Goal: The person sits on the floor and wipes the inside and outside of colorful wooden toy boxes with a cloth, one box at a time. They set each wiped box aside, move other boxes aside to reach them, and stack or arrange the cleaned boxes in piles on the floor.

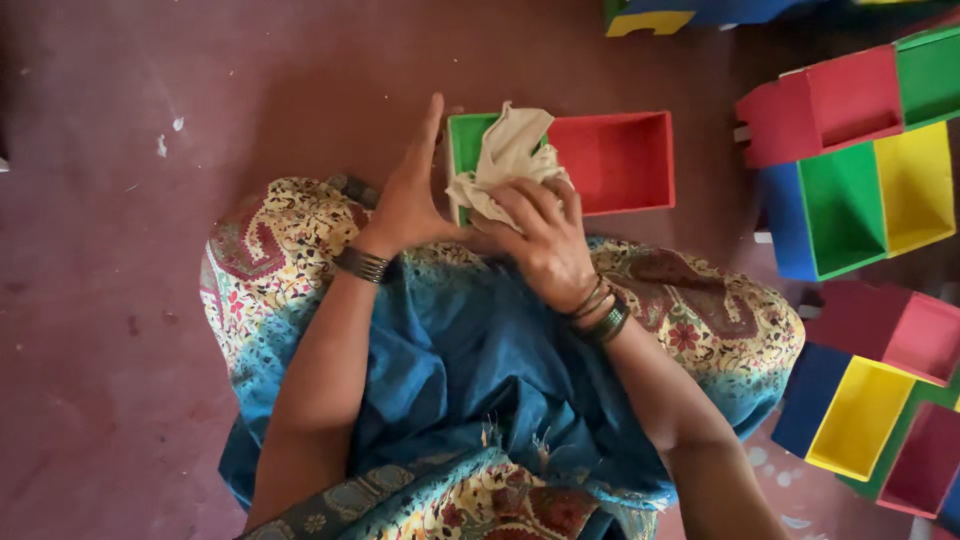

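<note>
- Head view: the right hand (pixel 545 235) has its fingers curled tight around a crumpled beige cloth (pixel 505 160) and presses it against the green end of a small wooden box (pixel 610 160) — one compartment painted green, the larger one red.
- That box lies on the dark red floor (pixel 120 300), open side up, just in front of the person's knees; the cloth covers most of the green compartment.
- The left hand (pixel 410 195) holds nothing; it stands flat and open, fingers straight and together, set edge-on against the box's left wall, its thumb close to the right hand.
- Both wrists carry dark metal bangles (pixel 362 264), and the lap is draped in blue cloth with a floral patterned border (pixel 470 350).
- To the right, well apart from the hands, lie more painted wooden boxes (pixel 860 180) — red, green, yellow and blue compartments — stacked loosely on the floor.
- Another such box (pixel 650 15) shows partly at the top edge.
</note>
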